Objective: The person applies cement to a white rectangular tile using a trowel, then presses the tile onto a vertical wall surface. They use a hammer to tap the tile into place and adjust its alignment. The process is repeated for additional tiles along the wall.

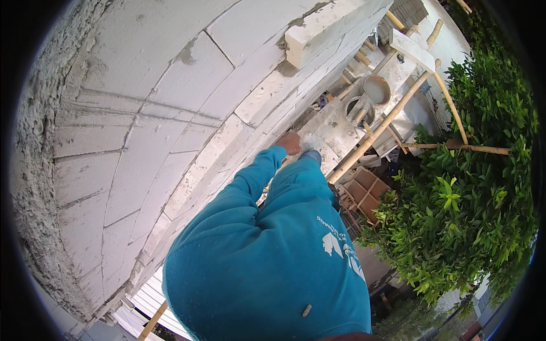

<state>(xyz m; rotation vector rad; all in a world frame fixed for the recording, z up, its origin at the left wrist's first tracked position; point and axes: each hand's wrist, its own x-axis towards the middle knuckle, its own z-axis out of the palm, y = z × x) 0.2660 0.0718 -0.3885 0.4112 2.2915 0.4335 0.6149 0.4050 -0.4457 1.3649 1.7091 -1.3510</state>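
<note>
My left arm, in a teal sleeve, reaches forward along a wall of pale blocks (193,74). At its end my left hand (290,143) is low beside the wall's face, above the platform of whitish, stained boards (327,128). Its fingers are too small and partly hidden, so I cannot tell what they hold. A small whitish lump (310,142) is just right of the hand; its kind is unclear. My right hand does not show; the teal shirt (267,250) fills the lower middle. A block (321,34) juts from the wall farther ahead.
Along the platform stand a bucket of cloudy liquid (376,91) and a darker bucket (359,109). A long bamboo pole (387,122) edges the platform, with other poles crossing beyond. A pale slab (410,50) lies at the far end. Leafy branches (455,216) crowd the right side.
</note>
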